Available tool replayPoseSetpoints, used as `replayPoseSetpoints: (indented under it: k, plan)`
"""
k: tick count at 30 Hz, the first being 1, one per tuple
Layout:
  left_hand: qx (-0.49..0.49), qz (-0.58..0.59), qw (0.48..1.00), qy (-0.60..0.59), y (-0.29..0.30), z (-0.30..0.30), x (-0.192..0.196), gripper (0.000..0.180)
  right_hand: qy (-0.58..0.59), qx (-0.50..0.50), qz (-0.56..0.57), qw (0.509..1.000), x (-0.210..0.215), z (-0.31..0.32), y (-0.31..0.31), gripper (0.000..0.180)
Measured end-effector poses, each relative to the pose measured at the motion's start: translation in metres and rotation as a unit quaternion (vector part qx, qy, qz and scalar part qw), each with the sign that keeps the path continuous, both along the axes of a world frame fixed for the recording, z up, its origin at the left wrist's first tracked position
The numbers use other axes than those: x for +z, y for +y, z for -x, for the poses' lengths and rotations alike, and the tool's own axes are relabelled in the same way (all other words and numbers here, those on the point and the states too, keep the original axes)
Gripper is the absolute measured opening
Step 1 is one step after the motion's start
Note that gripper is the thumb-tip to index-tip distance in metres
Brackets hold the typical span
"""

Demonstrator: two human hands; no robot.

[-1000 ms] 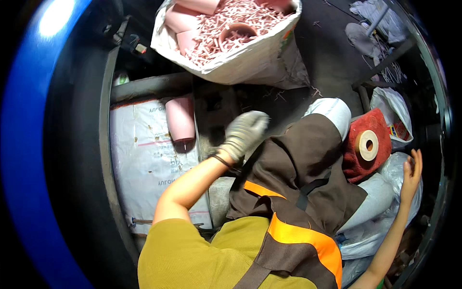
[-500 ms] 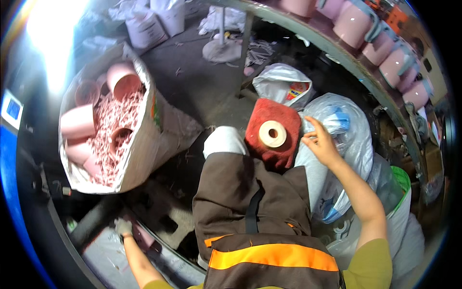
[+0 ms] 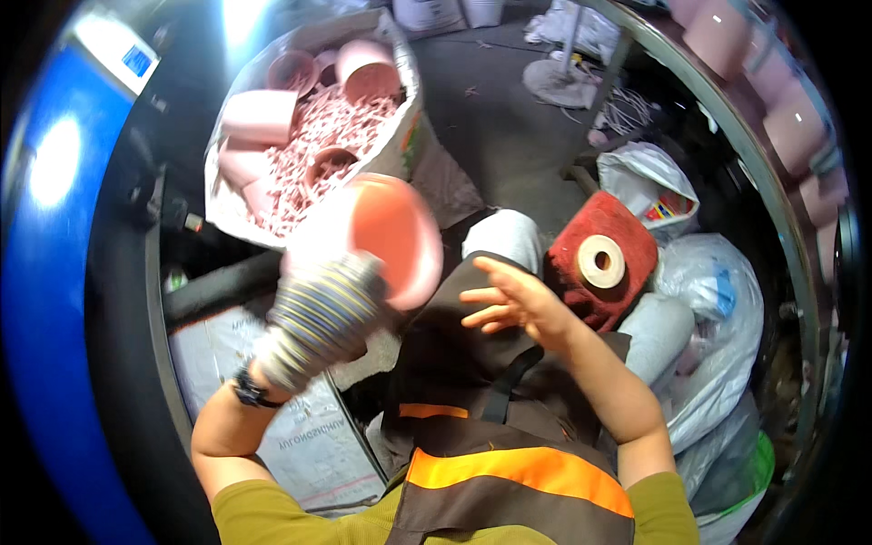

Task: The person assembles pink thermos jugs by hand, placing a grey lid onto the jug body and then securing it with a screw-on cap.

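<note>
I see a pink pot (image 3: 386, 238), blurred, raised in front of me with its round open mouth tilted toward the right; it sits above my lap, just below the big sack. My left hand (image 3: 318, 318), in a striped knit glove, is wrapped around the pot's lower side and grips it. A dark watch (image 3: 247, 392) sits on that wrist. My right hand (image 3: 513, 304) is bare, fingers spread and loose, holding nothing; it hovers just to the right of the pot without touching it, above my brown apron (image 3: 481, 427), which has an orange band across it. Just beyond the right hand lies a red fuzzy spool (image 3: 604, 259) with a pale cardboard core, resting on white plastic bags (image 3: 708, 309) piled at my right. Above the pot, a large white sack (image 3: 400, 136) stands open, filled with more pink pots (image 3: 259, 113) and a tangle of pink scraps (image 3: 336, 127). Beneath my left forearm lies a flat printed sack (image 3: 300, 445) on the floor, next to a dark bar. A blue drum (image 3: 54, 272) curves along the left edge. At the upper right a curved shelf (image 3: 727, 100) carries a row of pink pots, and the grey floor (image 3: 509, 118) shows between it and the sack.
</note>
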State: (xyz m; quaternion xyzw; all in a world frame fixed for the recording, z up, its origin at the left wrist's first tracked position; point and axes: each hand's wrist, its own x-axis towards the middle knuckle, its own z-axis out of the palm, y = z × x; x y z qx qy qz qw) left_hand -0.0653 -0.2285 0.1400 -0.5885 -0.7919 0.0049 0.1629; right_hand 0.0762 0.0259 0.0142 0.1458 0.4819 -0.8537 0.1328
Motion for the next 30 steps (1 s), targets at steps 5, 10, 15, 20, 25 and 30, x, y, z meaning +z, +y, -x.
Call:
replayPoseSetpoints:
  k: [5, 10, 15, 20, 25, 30]
  plan:
    - [-0.260, -0.180, 0.908, -0.274, 0.089, -0.031, 0.004, 0.027, 0.038, -0.349, -0.270, 0.897, -0.038, -0.043, 0.027, 0.028]
    - [-0.015, -0.315, 0.657, -0.684, 0.144, -0.032, -0.033, 0.034, 0.155, -0.430, -0.543, 0.705, -0.046, -0.122, 0.058, 0.034]
    - [-0.031, -0.341, 0.747, -0.570, 0.175, -0.035, -0.046, 0.019, 0.165, -0.345, -0.616, 0.689, -0.016, -0.145, 0.041, 0.041]
    - [-0.268, -0.253, 0.906, -0.210, 0.176, -0.020, -0.019, 0.033, 0.275, -0.168, -0.754, 0.573, 0.048, -0.160, 0.048, 0.040]
    - [-0.364, -0.042, 0.924, -0.105, 0.184, -0.030, -0.005, 0.039, 0.245, -0.072, -0.863, 0.436, 0.115, -0.141, 0.070, 0.034]
    - [-0.377, -0.042, 0.921, -0.083, 0.196, -0.047, -0.003, 0.037, 0.246, 0.003, -0.897, 0.368, 0.114, -0.094, 0.071, 0.012]
